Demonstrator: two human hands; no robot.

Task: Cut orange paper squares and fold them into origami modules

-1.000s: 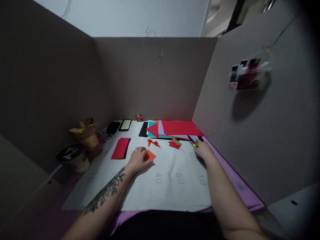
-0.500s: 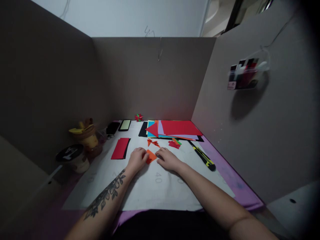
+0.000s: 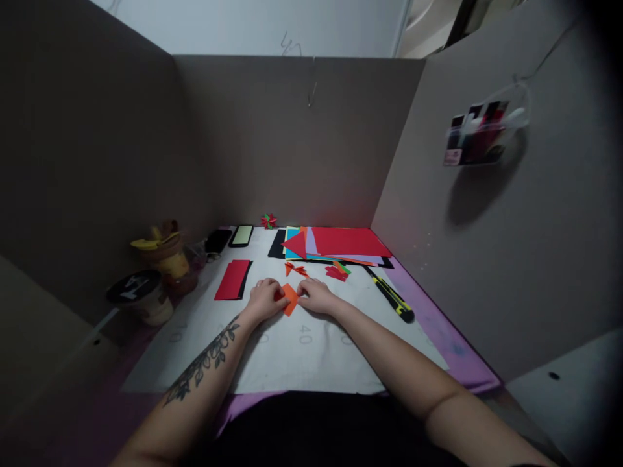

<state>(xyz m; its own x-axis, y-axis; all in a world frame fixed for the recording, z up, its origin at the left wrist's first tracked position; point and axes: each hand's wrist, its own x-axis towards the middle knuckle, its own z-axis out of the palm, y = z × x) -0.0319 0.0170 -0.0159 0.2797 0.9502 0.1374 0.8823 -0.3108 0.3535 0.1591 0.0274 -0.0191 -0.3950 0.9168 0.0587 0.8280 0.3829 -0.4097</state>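
Observation:
A small square of orange paper [image 3: 291, 300] lies low over the white mat, between my two hands. My left hand [image 3: 265, 299] pinches its left edge with thumb and fingers. At its right edge, my right hand [image 3: 315, 296] has thumb and fingertips closed on the paper. Just beyond are small folded orange paper pieces [image 3: 296, 270]. Right of those sit red folded pieces [image 3: 336, 273] with a bit of green and orange. To the left of my left hand rests a stack of red paper rectangles [image 3: 233, 279] over black ones.
A yellow and black box cutter [image 3: 395, 297] lies to the right. Large coloured sheets [image 3: 348, 241] are piled at the back, near a phone [image 3: 241, 236] and a red-green paper star [image 3: 268, 221]. Along the left stand a lidded cup [image 3: 141, 295] and a pot [image 3: 168, 256]. Grey panels enclose the table.
My right hand has moved in to the orange paper's right edge and closed on it. The paper has turned slightly. The whole view has shifted a little with my head.

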